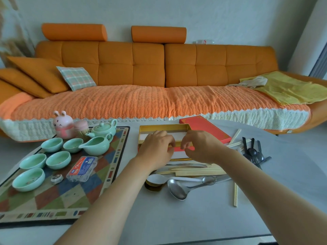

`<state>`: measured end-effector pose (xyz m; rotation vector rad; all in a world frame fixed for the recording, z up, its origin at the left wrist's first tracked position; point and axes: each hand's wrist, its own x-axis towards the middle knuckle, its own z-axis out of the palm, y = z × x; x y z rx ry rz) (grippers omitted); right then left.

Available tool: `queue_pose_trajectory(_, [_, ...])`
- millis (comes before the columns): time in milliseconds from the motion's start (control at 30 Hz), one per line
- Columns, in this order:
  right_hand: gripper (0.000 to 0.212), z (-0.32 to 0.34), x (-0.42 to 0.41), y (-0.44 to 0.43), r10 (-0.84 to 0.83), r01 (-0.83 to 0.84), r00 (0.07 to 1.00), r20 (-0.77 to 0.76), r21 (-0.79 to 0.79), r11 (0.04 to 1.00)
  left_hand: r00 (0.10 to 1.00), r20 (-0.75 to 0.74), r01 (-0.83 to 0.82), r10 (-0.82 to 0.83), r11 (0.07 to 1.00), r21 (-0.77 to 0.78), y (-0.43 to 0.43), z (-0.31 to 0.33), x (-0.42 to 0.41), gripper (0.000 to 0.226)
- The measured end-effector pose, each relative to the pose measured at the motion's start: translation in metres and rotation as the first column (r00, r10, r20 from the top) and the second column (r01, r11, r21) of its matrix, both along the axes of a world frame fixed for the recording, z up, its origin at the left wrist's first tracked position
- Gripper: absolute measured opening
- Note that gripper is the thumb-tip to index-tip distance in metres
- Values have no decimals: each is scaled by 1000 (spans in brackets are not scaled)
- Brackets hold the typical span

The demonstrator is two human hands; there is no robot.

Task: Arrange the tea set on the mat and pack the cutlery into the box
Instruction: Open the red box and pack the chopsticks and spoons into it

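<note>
Behind the grey table an orange sofa fills the room, but my attention is on the box, the gold-walled one with a white lining, and I describe everything from it.

My left hand lies over the near half of the box, fingers curled down and pinched on something at the near wall — what exactly, I cannot tell, because the hand covers it. My right hand is just beside it, thumb and forefinger nearly closed in a small pinch over a red and white piece at the near edge of the box; if it really holds this piece, I also cannot tell.

The red lid rests against the right side of the box. In front of the box, close to my wrists, lies the loose cutlery: wooden chopsticks, a white spoon, a metal ladle. To the right of the box is a heap of black spoons. To the left of the box is the mat with the teapot, the pitcher and the cups on it, so I judge the tea set mostly arranged.

The risks, as I judge them: the box is light and may slide or tip if I pull its lining too strongly — the lid could then be pushed away. My forearms pass low over the chopsticks, and these can roll off.
</note>
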<state>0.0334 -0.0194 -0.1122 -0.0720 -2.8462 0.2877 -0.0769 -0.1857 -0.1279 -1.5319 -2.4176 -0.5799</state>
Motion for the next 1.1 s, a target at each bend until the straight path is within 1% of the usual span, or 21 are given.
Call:
queue_pose_trajectory(67, [14,5,12,-2,0,4,986,167,-24,1000,999,-25,44,-44,999,-6,1,3,12,10])
queue_pose_trajectory(100, [13,7,18,-2,-3,12,969,247,-35,999,998,4,65,-65,998,-24,1,5,18,9])
queue_pose_trajectory(167, [11,7,28,-1,-6,28,942,337,-61,998,985,147,106,-92,991,-88,1,8,29,11])
queue_pose_trajectory(200, [10,7,32,1,-9,37,937,348,-73,997,973,208,127,-99,984,-125,0,8,34,13])
queue_pose_trajectory(233, [9,6,36,3,-19,48,937,348,-77,996,966,237,142,-101,976,-165,1,7,38,16])
queue_pose_trajectory(333, [17,3,45,10,-50,72,938,342,-52,996,967,239,146,-85,957,-250,2,5,43,19])
queue_pose_trajectory(433, [21,3,50,11,-78,103,934,350,-53,993,973,222,124,-67,959,-256,4,4,41,15])
queue_pose_trajectory(533, [19,2,51,9,-89,114,936,340,-54,992,979,187,124,-78,960,-250,5,2,41,12])
queue_pose_trajectory(633, [13,0,48,9,-77,103,939,336,-61,993,976,206,122,-78,969,-215,4,0,42,6])
queue_pose_trajectory(733, [8,0,44,9,-66,96,950,307,-87,992,961,273,86,-46,987,-135,1,5,36,3])
queue_pose_trajectory(833, [17,0,36,8,-92,114,973,211,-98,989,950,312,5,14,998,-59,-5,13,23,6])
queue_pose_trajectory(933, [22,-2,25,10,-138,148,987,86,-113,983,950,299,-97,93,995,0,-16,19,5,7])
queue_pose_trajectory(1033, [23,-5,10,9,-117,109,991,-62,-121,987,939,298,-199,169,977,74,-27,19,-14,7])
queue_pose_trajectory(1100, [24,-7,0,8,-111,95,987,-120,-128,987,939,270,-248,214,964,99,-32,16,-23,8])
